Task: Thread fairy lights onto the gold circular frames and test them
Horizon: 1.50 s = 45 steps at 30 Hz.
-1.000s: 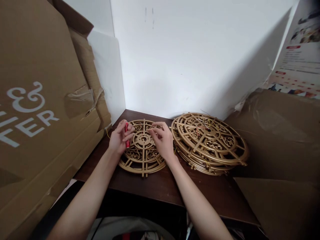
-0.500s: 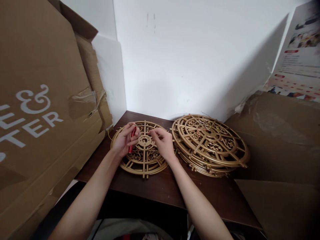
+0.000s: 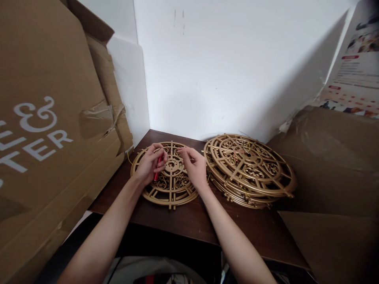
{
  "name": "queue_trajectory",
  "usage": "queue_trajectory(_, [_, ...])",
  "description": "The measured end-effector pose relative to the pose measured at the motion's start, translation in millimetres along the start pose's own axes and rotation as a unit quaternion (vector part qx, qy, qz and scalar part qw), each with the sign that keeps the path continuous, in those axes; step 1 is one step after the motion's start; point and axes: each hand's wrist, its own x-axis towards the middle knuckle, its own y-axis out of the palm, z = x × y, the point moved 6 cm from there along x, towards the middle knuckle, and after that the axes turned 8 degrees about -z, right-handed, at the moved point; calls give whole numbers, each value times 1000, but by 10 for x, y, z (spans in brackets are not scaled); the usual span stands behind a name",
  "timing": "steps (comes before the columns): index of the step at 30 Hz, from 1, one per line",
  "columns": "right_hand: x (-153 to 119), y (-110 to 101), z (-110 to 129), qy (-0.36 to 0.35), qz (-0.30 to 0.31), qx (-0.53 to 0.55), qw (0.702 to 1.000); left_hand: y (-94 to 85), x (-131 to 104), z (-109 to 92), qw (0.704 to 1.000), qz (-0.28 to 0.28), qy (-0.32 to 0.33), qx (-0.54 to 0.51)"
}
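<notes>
While left hand (image 3: 145, 167) clamps fingers round red tube (image 3: 156, 176), right hand (image 3: 195, 167) curls fingers over gold openwork disc (image 3: 171, 185); can't tell if tips meet.

A person at a dark brown tabletop (image 3: 237, 228): the left hand (image 3: 145, 167) holds a slim red cylinder (image 3: 156, 175), tilted, over a round gold scrollwork panel (image 3: 171, 185). The right hand (image 3: 194, 167) brings thumb and forefinger close together above it; any held object is indiscernible. Right, a stack of similar panels (image 3: 251, 159) bears thin wires (image 3: 248, 148); left, a white-lettered cardboard carton (image 3: 59, 79).
</notes>
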Motion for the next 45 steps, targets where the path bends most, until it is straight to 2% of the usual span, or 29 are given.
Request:
queue_trajectory(4, [-33,-1,19,-1,-16,-21,1000,73,-44,60,997,25,4,73])
queue_trajectory(8, [-41,5,4,10,-26,-5,1000,84,-47,76,996,27,10,85])
queue_trajectory(15, [-34,-108,87,-31,-106,-13,994,86,-47,73,994,28,32,104])
queue_trajectory(19, [-62,-40,142,-68,-63,-48,995,121,-63,105,989,54,39,134])
queue_trajectory(22, [-89,49,147,-84,-12,-69,994,119,-63,121,987,56,43,147])
queue_trajectory(24, [-97,74,149,-90,0,-85,992,117,-63,124,986,56,45,151])
queue_trajectory(36, [-85,36,162,-103,-18,-95,990,120,-55,154,984,71,38,161])
queue_trajectory(45, [-42,-35,157,-91,-51,-81,991,64,-26,101,989,28,48,134])
